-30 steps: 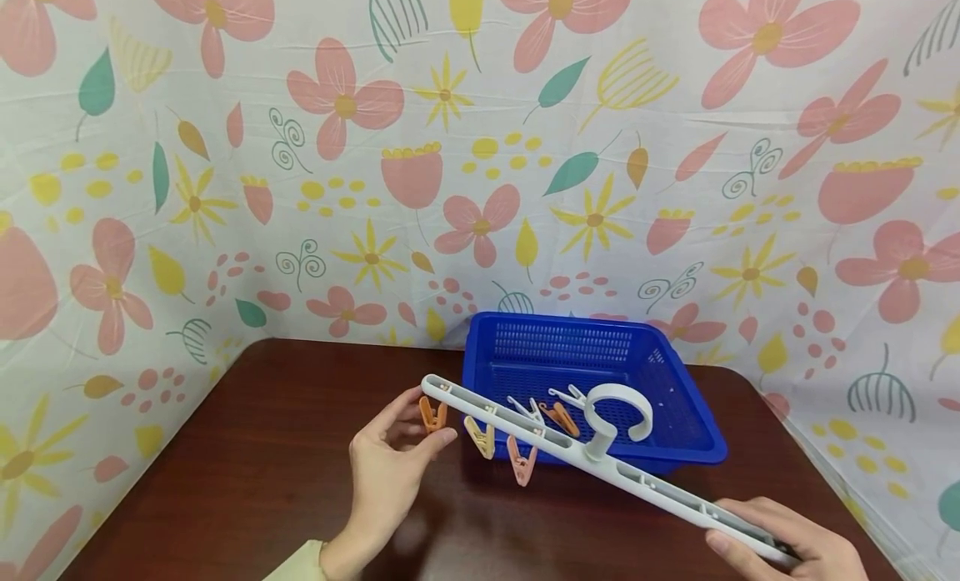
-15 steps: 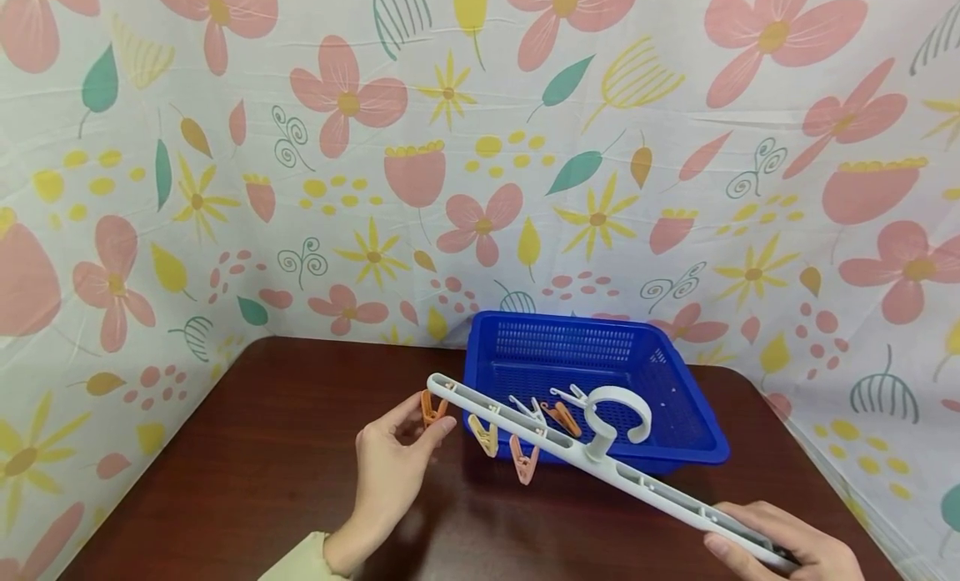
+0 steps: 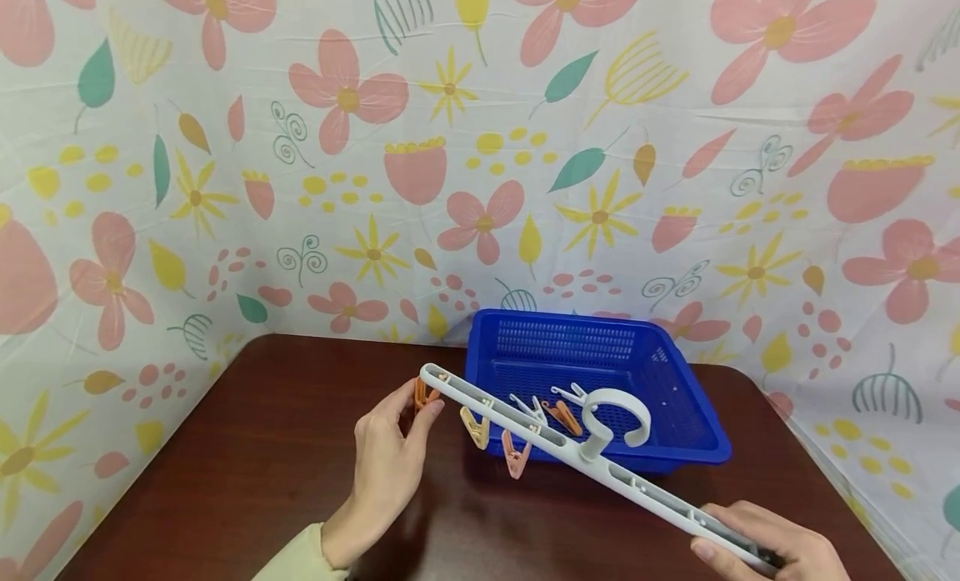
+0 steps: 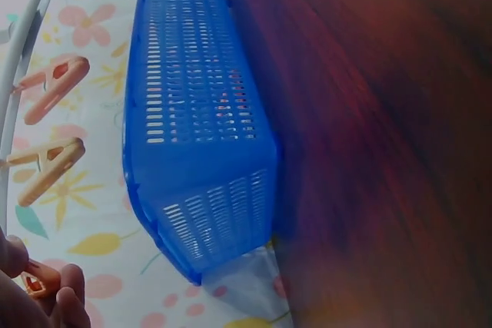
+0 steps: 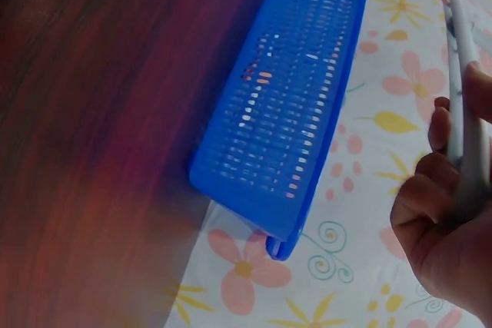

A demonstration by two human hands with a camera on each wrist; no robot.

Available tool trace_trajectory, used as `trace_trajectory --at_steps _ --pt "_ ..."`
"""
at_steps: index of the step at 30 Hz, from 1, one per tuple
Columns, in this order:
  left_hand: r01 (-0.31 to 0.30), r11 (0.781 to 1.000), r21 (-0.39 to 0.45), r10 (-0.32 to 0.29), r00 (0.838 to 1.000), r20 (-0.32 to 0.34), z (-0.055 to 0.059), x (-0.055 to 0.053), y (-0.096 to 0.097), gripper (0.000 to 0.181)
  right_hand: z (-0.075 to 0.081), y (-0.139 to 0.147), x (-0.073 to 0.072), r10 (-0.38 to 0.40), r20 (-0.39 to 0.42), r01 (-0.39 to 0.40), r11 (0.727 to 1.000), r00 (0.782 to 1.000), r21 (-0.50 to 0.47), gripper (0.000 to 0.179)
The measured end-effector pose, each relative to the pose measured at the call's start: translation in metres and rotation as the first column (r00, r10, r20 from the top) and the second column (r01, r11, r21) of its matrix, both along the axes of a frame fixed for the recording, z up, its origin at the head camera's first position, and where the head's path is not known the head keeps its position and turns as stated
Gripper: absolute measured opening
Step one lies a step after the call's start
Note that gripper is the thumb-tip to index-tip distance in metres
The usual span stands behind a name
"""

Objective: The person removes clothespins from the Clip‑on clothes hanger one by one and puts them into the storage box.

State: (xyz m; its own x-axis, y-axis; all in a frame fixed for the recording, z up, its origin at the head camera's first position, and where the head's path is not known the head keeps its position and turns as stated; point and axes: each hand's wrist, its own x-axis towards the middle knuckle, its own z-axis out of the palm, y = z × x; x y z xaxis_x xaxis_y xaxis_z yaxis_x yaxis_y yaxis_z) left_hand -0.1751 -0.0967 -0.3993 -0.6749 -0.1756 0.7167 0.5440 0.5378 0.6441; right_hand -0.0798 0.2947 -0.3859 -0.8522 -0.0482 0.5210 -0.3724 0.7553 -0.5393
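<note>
My right hand (image 3: 783,541) grips the right end of a white plastic hanger bar (image 3: 637,487), held tilted above the table with its left end higher. At that left end, my left hand (image 3: 386,464) pinches an orange clothespin (image 3: 422,395) between thumb and fingers, right against the bar. Beside it, a pale yellow clothespin (image 3: 474,429) and a pink clothespin (image 3: 515,456) hang from the bar. The hanger's round hook (image 3: 643,414) rises from its middle. In the left wrist view, fingers partly cover the orange clothespin (image 4: 42,278).
Behind the hanger, a blue perforated basket (image 3: 697,406) stands on the dark brown table (image 3: 285,414). Inside lie an orange clothespin (image 3: 562,417) and two white clothespins, one of them here (image 3: 572,393). A flowered cloth (image 3: 480,147) hangs behind and around the table.
The hanger has shifted slightly left, its left end a little higher, with the hanging clothespins moving along. Both hands moved with it, and the left still pinches the orange clothespin.
</note>
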Motion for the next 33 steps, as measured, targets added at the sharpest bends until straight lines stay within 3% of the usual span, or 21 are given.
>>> trace_trajectory --at_steps 5,9,12,16,20,33 --pt "-0.008 1.0 -0.005 0.008 0.999 -0.049 0.004 0.0 -0.001 0.025 -0.004 0.003 -0.003 -0.071 0.111 0.058 0.992 0.991 0.114 0.023" --pt "-0.019 1.0 -0.021 0.017 0.998 -0.061 0.005 0.0 -0.001 0.026 -0.005 -0.002 -0.002 -0.155 0.205 0.134 0.985 0.966 0.11 0.02" --pt "-0.027 0.998 -0.055 0.024 0.999 -0.042 0.007 0.001 -0.001 0.028 -0.003 -0.007 0.0 -0.172 0.121 0.165 0.984 0.978 0.064 0.013" --pt "-0.012 0.997 -0.075 0.013 1.0 0.012 0.011 0.003 0.002 0.029 -0.001 -0.011 0.001 -0.159 -0.013 0.159 0.987 0.987 0.034 0.016" --pt "-0.007 0.997 -0.074 0.009 1.0 0.026 0.013 0.001 0.002 0.028 0.001 -0.01 0.002 -0.156 -0.035 0.157 0.987 0.987 0.037 0.017" --pt "-0.014 1.0 -0.008 0.013 0.998 -0.068 0.01 -0.009 0.002 0.031 0.001 -0.011 0.004 -0.151 -0.036 0.151 0.989 0.988 0.001 0.02"
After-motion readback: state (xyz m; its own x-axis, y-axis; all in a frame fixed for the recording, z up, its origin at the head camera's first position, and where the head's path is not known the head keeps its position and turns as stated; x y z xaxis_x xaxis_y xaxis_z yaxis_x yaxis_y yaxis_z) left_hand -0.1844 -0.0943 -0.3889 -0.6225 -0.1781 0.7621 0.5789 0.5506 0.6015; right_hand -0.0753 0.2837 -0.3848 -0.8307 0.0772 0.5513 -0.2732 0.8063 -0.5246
